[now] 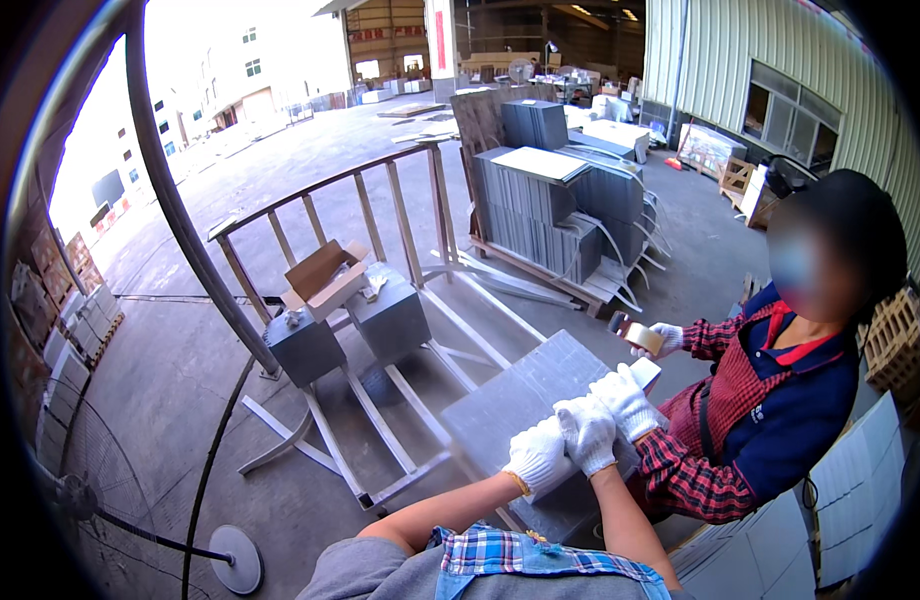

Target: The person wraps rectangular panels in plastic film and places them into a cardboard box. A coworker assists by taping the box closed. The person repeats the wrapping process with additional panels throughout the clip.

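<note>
My left hand (538, 455) and right hand (585, 437), half curled, rest at the grey block (520, 395), which extends toward eleven o'clock; firm grip, I cannot tell. Probably I am steadying it; the next move calls for stillness, with tape (639, 337) at one o'clock.

The slab (515, 395) was a light grey. The left grip (537, 455) and right grip (585, 435) were gloved in white, with yellow edging the left cuff (523, 485). A blue-and-white plaid cloth (475, 565) showed against the person's grey top (380, 572). The co-worker's sleeve (695, 480) was red-and-black plaid, the apron (698, 392) a small red-and-dark check, the shirt (810, 430) navy, its collar (773, 328) red. The tape roll (642, 338) was tan, the carton (337, 291) brown, and the wall (725, 50) pale green with vertical stripes.
</note>
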The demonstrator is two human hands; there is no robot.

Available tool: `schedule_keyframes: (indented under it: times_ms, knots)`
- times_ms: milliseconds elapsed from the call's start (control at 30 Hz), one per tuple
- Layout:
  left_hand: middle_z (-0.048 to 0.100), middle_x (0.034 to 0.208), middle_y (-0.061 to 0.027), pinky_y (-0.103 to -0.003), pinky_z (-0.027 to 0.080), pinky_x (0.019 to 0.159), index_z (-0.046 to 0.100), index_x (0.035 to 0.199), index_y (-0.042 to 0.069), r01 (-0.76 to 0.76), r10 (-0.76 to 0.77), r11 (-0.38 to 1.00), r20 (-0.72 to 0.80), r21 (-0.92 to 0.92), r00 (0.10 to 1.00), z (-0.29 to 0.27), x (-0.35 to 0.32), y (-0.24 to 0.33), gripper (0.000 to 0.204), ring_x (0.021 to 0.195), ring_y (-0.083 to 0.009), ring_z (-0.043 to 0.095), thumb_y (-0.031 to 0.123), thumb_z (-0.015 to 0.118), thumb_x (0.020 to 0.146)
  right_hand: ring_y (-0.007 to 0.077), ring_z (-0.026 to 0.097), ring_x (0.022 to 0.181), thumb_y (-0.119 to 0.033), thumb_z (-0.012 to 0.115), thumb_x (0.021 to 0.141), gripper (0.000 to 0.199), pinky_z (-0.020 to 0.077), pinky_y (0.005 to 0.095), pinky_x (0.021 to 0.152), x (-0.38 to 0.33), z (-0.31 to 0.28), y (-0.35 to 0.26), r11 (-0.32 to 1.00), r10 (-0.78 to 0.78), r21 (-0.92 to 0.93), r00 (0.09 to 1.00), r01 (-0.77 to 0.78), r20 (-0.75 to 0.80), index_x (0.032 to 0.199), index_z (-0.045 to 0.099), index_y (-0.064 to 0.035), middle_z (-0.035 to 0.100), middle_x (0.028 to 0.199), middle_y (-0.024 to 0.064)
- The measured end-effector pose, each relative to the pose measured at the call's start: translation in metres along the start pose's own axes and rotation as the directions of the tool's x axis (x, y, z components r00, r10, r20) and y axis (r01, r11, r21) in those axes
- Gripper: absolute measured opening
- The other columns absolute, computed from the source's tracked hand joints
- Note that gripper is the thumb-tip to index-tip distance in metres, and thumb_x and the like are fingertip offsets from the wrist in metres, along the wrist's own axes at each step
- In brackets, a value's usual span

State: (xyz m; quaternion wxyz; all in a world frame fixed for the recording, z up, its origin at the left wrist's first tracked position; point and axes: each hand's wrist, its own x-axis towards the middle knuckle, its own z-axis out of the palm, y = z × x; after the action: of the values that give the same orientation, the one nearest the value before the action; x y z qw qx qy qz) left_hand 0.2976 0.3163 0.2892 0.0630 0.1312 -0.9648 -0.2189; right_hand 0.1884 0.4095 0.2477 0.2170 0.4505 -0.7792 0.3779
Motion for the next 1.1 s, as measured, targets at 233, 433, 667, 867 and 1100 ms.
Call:
schedule_keyframes:
  times_ms: [233, 433, 667, 867, 1100]
  knots:
    - [0.072, 0.096, -0.0207, -0.048, 0.059, 0.070, 0.065, 0.108, 0.002, -0.029, 0.027, 0.999, -0.033, -0.040, 0.999, 0.007, 0.010, -0.006, 0.049, 0.082, -0.0378, 0.073, 0.041, 0.072, 0.080, 0.0357, 0.065, 0.082, -0.030, 0.060, 0.095, 0.023, 0.0503, 0.0478, 0.088, 0.003, 0.006, 0.006, 1.000, 0.012, 0.009, 1.000, -0.012, -0.021, 0.087, 0.073, -0.0130, 0.069, 0.083, 0.0110]
    - [0.072, 0.094, -0.0206, -0.048, 0.058, 0.070, 0.064, 0.109, 0.002, -0.040, 0.039, 0.999, -0.039, -0.017, 0.998, 0.014, 0.020, -0.006, 0.051, 0.081, -0.0382, 0.073, 0.043, 0.073, 0.080, 0.0360, 0.066, 0.084, -0.029, 0.060, 0.095, 0.022, 0.0503, 0.0483, 0.092, 0.007, 0.003, 0.011, 0.998, 0.036, 0.044, 0.999, -0.035, -0.036, 0.090, 0.074, -0.0123, 0.070, 0.086, 0.0114]
    - [0.072, 0.094, -0.0206, -0.048, 0.059, 0.071, 0.064, 0.109, 0.003, -0.023, 0.024, 1.000, -0.042, 0.008, 0.999, 0.015, 0.031, -0.013, 0.051, 0.081, -0.0381, 0.073, 0.045, 0.071, 0.081, 0.0356, 0.067, 0.082, -0.027, 0.062, 0.093, 0.020, 0.0504, 0.0475, 0.088, 0.016, 0.008, 0.014, 0.999, 0.035, 0.040, 0.999, -0.033, -0.038, 0.090, 0.075, -0.0117, 0.071, 0.085, 0.0117]
    - [0.072, 0.094, -0.0211, -0.049, 0.058, 0.072, 0.064, 0.109, 0.003, -0.044, 0.042, 0.998, -0.058, -0.036, 0.997, 0.014, 0.027, -0.018, 0.051, 0.082, -0.0391, 0.073, 0.046, 0.070, 0.081, 0.0350, 0.066, 0.080, -0.027, 0.063, 0.092, 0.019, 0.0504, 0.0461, 0.082, 0.016, 0.013, 0.012, 0.999, 0.008, 0.035, 0.999, -0.007, -0.053, 0.088, 0.075, -0.0128, 0.070, 0.083, 0.0118]
    - [0.072, 0.091, -0.0204, -0.048, 0.058, 0.068, 0.064, 0.108, 0.003, -0.053, 0.051, 0.998, -0.083, -0.016, 0.995, 0.023, 0.016, -0.021, 0.050, 0.078, -0.0380, 0.073, 0.045, 0.071, 0.082, 0.0347, 0.064, 0.080, -0.030, 0.062, 0.092, 0.021, 0.0481, 0.0487, 0.078, 0.007, 0.009, 0.000, 1.000, 0.021, 0.008, 0.999, -0.021, -0.029, 0.089, 0.074, -0.0135, 0.069, 0.082, 0.0115]
